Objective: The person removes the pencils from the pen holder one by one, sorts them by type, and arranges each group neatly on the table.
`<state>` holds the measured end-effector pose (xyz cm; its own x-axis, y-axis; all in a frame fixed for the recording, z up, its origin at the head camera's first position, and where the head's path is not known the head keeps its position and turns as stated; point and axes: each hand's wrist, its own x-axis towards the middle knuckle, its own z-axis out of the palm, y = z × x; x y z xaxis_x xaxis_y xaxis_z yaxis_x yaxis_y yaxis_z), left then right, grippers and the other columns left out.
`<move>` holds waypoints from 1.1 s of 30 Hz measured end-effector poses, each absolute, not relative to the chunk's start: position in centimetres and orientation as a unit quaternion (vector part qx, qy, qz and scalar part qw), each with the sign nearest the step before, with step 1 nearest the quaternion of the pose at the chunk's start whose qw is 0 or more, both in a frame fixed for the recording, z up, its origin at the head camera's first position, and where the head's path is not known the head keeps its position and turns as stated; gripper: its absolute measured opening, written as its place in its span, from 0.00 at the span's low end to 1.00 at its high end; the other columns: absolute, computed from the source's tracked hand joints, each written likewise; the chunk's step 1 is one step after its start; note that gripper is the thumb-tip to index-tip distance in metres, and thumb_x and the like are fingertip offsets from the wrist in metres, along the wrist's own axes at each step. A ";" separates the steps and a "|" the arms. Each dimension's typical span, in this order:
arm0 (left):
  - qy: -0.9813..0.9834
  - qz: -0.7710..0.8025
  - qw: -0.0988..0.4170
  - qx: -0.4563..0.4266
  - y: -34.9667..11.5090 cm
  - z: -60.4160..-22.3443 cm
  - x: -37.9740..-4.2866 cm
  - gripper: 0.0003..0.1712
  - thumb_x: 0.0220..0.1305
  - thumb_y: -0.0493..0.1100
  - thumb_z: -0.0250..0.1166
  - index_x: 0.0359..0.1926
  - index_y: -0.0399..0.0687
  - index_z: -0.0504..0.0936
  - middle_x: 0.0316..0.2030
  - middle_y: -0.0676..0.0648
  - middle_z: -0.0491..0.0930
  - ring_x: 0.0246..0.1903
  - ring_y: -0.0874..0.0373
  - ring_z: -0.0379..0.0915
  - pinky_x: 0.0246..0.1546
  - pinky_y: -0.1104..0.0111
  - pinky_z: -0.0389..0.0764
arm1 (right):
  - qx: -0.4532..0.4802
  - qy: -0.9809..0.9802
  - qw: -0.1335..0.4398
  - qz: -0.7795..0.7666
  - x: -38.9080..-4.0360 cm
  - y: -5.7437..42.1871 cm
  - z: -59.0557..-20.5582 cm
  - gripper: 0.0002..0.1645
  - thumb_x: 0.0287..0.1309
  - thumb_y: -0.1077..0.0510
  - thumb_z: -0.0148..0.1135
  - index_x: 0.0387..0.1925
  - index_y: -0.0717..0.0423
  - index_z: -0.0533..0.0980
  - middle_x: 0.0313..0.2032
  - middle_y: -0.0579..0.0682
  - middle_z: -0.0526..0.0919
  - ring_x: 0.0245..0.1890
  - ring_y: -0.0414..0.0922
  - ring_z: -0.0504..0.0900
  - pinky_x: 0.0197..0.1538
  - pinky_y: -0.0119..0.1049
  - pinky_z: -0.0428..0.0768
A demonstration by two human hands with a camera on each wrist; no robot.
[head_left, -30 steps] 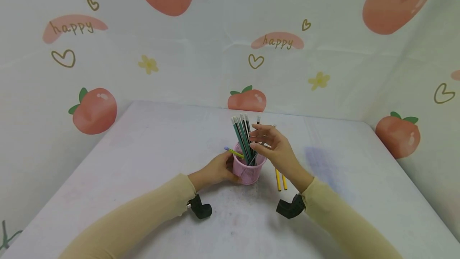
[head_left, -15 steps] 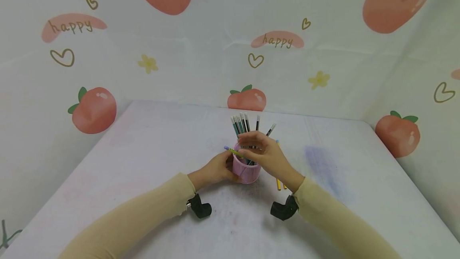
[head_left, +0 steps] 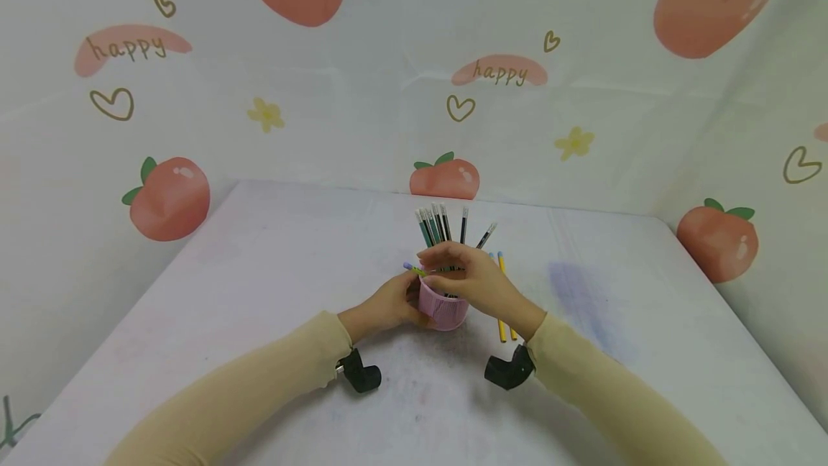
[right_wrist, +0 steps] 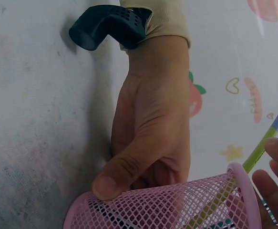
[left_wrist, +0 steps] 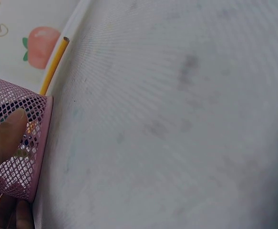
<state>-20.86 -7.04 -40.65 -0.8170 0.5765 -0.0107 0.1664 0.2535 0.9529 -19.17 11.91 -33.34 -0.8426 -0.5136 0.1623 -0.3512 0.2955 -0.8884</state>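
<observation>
- Head view: the right hand (head_left: 475,275) covers part of the mouth of the pink mesh cup (head_left: 441,315) and the middles of the dark pencils (head_left: 464,225) and teal pencils (head_left: 423,229), so only their white-tipped upper ends show plainly.
- The far fingers of the left hand (head_left: 388,302) are hidden behind the cup; both beige sleeves (head_left: 278,362) run out of the frame at the bottom.
- Left wrist view cuts off most of the cup and the hand, and right wrist view shows only parts of the right fingers at its edge.
- Left forearm comes in low from the left, its hand beside the cup on the white table (head_left: 291,250).
- Right forearm slants in from the right, the hand arched above the cup's rim, palm side turned toward the cup.
- Left hand grips the cup's side, thumb on the near wall.
- Right fingers are gently bent, with a gap between thumb and forefinger around the yellow-green pencil (right_wrist: 255,155) leaning out of the cup; whether they touch it cannot be told.
- Two yellow pencils (head_left: 502,329) lie on the table right of the cup, partly covered by the right hand.
</observation>
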 end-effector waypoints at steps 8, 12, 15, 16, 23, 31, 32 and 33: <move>0.768 0.564 0.186 0.240 -7.0 -40.6 -20.8 0.45 0.47 0.30 0.73 0.66 0.32 0.63 0.63 0.36 0.69 0.65 0.43 0.65 0.66 0.57 0.68 | -0.270 0.815 0.088 -0.505 -19.2 11.7 -33.0 0.19 0.58 0.65 0.65 0.52 0.58 0.77 0.49 0.54 0.82 0.52 0.48 0.80 0.55 0.35 0.81; 0.767 0.564 0.184 0.245 -7.0 -40.5 -20.8 0.48 0.47 0.30 0.73 0.68 0.32 0.60 0.65 0.36 0.67 0.66 0.43 0.64 0.66 0.56 0.67 | -0.270 0.820 0.087 -0.497 -19.3 11.6 -33.0 0.18 0.57 0.65 0.66 0.50 0.57 0.78 0.48 0.52 0.83 0.51 0.47 0.81 0.53 0.35 0.81; 0.767 0.562 0.182 0.250 -7.0 -40.5 -20.8 0.48 0.48 0.30 0.74 0.68 0.32 0.60 0.65 0.36 0.68 0.65 0.43 0.65 0.66 0.57 0.68 | -0.274 0.821 0.086 -0.494 -19.3 11.5 -32.9 0.16 0.57 0.65 0.66 0.48 0.57 0.79 0.47 0.51 0.83 0.50 0.46 0.82 0.53 0.33 0.81; 0.770 0.559 0.181 0.249 -7.0 -40.5 -20.8 0.48 0.47 0.31 0.74 0.68 0.32 0.60 0.64 0.36 0.69 0.65 0.43 0.66 0.65 0.58 0.69 | -0.276 0.821 0.086 -0.492 -19.3 11.5 -32.9 0.15 0.57 0.65 0.66 0.48 0.57 0.79 0.46 0.51 0.84 0.50 0.46 0.82 0.52 0.33 0.81; 0.772 0.558 0.185 0.241 -7.0 -40.5 -20.8 0.48 0.47 0.32 0.75 0.68 0.34 0.60 0.64 0.37 0.70 0.65 0.43 0.65 0.66 0.55 0.68 | -0.296 0.824 0.065 -0.478 -19.4 11.6 -33.2 0.11 0.55 0.67 0.66 0.41 0.58 0.81 0.41 0.50 0.84 0.44 0.41 0.83 0.48 0.32 0.83; 0.769 0.562 0.185 0.242 -7.0 -40.6 -20.9 0.49 0.46 0.31 0.75 0.69 0.34 0.59 0.66 0.36 0.67 0.67 0.43 0.63 0.67 0.56 0.65 | -0.285 0.828 0.073 -0.478 -19.2 11.6 -32.9 0.09 0.55 0.65 0.67 0.40 0.58 0.81 0.41 0.51 0.84 0.44 0.44 0.83 0.49 0.32 0.82; 0.770 0.561 0.185 0.239 -7.0 -40.7 -20.9 0.49 0.46 0.31 0.75 0.68 0.34 0.60 0.65 0.36 0.68 0.66 0.43 0.63 0.67 0.56 0.66 | -0.284 0.828 0.071 -0.478 -19.2 11.6 -32.9 0.09 0.55 0.65 0.67 0.40 0.58 0.81 0.41 0.51 0.84 0.44 0.43 0.83 0.49 0.32 0.82; 0.770 0.561 0.183 0.240 -7.0 -40.7 -21.0 0.49 0.46 0.31 0.75 0.68 0.33 0.60 0.65 0.36 0.68 0.66 0.42 0.64 0.67 0.56 0.66 | -0.281 0.829 0.070 -0.478 -19.2 11.6 -32.9 0.09 0.55 0.65 0.67 0.40 0.57 0.81 0.40 0.50 0.84 0.44 0.43 0.83 0.49 0.32 0.82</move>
